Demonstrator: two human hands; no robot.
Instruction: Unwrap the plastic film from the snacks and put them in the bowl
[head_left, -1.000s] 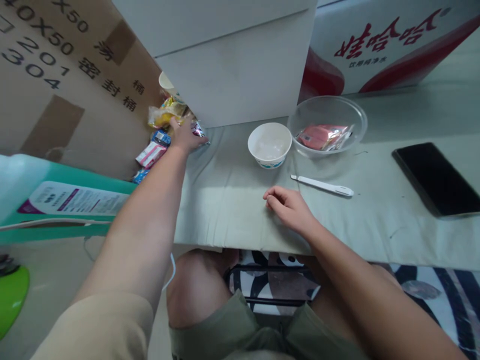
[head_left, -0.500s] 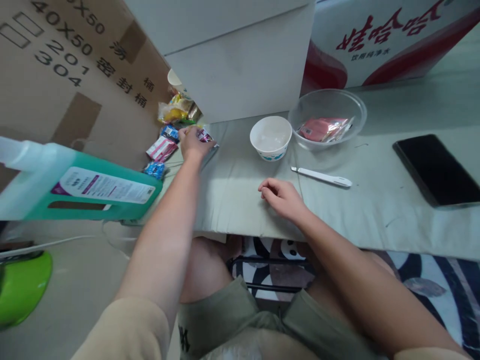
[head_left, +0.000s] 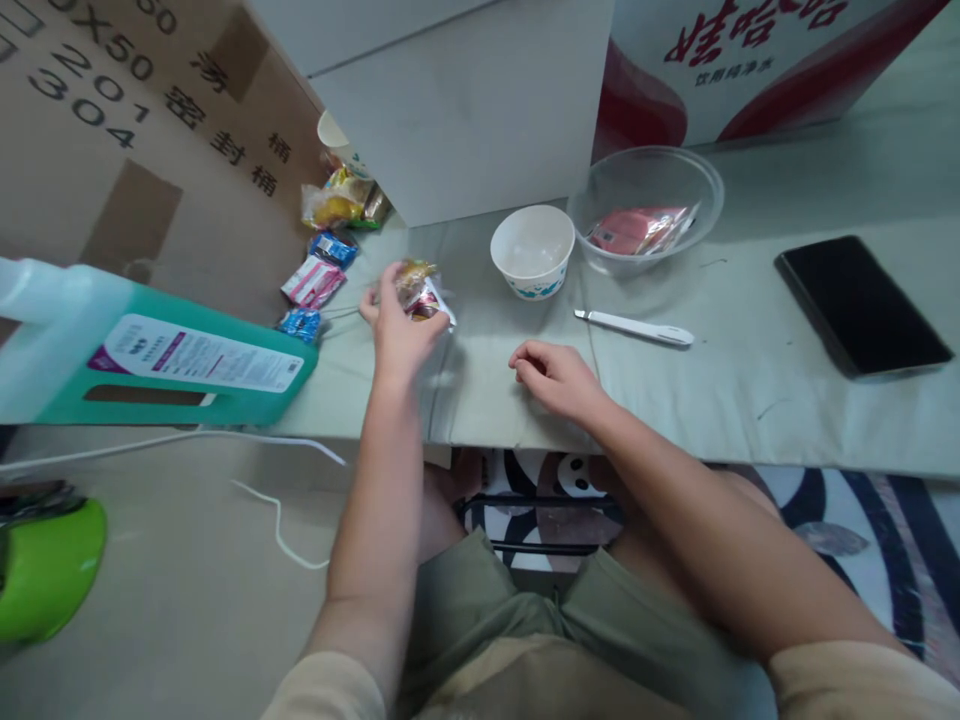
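Shiny wrapped packets (head_left: 424,290) sit over the left part of the desk (head_left: 476,400), back from its front edge, pinched between the thumb and fingers of the person's left hand (head_left: 399,325). I can make out gold and purple in the bundle, but not how many pieces, nor whether it touches the cloth. Nearest the front edge, the right hand (head_left: 559,378) rests with fingers loosely curled, nothing visible in it. Just beyond it lies a white-handled knife (head_left: 637,329); the dark phone (head_left: 862,305) is well off toward the right end.

Farther back, a white bowl (head_left: 534,283) stands upright, just beside a clear basin (head_left: 645,172) with red packets (head_left: 637,230) in it. Small blue and pink packs (head_left: 313,282) line the desk's left edge, with yellow wrappers (head_left: 337,205) behind them. A white box (head_left: 465,130) and a red-and-white carton (head_left: 750,60) stand along the back.

I'd judge the step in hand to be carrying the packets, held by the left hand alone. The next move seems to call for a firm pinch, as such slick wrapping could slide apart, and for care around the knife.
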